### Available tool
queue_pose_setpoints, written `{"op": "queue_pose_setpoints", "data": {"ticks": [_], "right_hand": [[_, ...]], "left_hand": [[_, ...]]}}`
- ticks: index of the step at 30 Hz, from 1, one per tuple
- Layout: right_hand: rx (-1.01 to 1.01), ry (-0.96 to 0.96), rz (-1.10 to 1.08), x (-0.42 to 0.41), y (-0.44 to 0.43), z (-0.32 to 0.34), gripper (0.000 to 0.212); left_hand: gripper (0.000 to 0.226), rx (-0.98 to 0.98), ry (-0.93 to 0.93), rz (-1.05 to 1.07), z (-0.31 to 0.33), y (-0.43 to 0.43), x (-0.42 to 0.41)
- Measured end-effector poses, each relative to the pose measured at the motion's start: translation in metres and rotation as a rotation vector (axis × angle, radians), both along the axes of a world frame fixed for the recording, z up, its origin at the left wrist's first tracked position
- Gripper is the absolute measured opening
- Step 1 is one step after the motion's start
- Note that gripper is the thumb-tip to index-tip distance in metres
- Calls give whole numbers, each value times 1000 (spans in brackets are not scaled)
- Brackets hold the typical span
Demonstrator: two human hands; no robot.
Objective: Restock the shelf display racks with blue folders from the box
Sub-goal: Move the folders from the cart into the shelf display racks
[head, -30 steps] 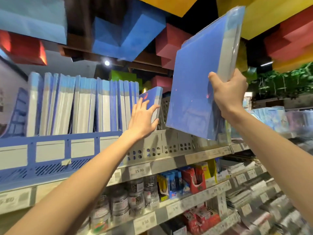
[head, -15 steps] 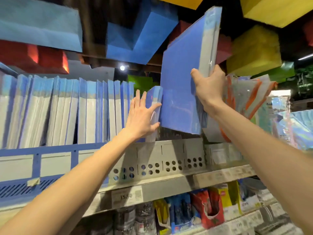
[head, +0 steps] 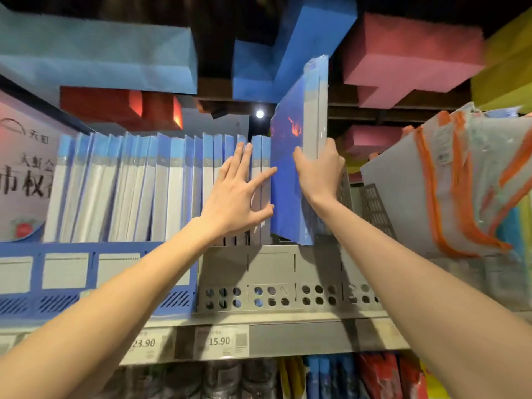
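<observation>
Head view, right hand (head: 319, 174) grips folder (head: 288, 205), now upright beside row (head: 144, 185), left hand (head: 234, 203) flat

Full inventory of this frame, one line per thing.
shelved blue folders: many, blue with pale spines, upright across both racks
held folders: seemingly two, blue, tilted over grey rack at row's right end
shelf: one, grey, beneath racks
blue rack: one, blue, shelf left
grey rack: one, grey, shelf centre
price tags: two, white, shelf edge
pouches: several, clear with orange trim, right
ceiling blocks: several, blue, pink, red, yellow, overhead
sign: one, white, far left
lower-shelf goods: blurred, mixed colours, below
left grip: one, flat against shelved spines
right grip: one, holds held folders
</observation>
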State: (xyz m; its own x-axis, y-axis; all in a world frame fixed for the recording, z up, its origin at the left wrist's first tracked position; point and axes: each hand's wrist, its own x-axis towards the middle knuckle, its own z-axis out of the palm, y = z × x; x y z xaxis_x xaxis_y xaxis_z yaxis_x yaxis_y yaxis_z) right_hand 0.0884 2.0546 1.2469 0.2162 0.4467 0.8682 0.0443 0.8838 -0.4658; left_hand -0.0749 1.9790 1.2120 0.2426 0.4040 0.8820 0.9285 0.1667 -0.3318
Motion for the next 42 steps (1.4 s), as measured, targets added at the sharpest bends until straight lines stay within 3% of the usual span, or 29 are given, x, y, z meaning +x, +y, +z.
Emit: {"op": "queue_pose_setpoints", "data": {"ticks": [9,18,25,33,38,42], "right_hand": [[-64,59,80,-35,18,-10,36],[-46,-161,159,-36,32,-42,40],[123,-351,-148,-20,22,-54,82],[145,-290,-90,-18,33,-60,68],[202,-256,-134,-17,32,-45,60],[212,-170,-32,-10,22,-18,56]], "left_hand": [[76,-22,53,16,-3,-1,-5],[76,-5,85,-15,-4,0,-16],[76,31,81,-36,-5,4,-17],[77,1,54,-45,-5,3,-14],[77,2,50,-45,-6,3,-13],[77,9,52,-45,-6,4,-12]]}}
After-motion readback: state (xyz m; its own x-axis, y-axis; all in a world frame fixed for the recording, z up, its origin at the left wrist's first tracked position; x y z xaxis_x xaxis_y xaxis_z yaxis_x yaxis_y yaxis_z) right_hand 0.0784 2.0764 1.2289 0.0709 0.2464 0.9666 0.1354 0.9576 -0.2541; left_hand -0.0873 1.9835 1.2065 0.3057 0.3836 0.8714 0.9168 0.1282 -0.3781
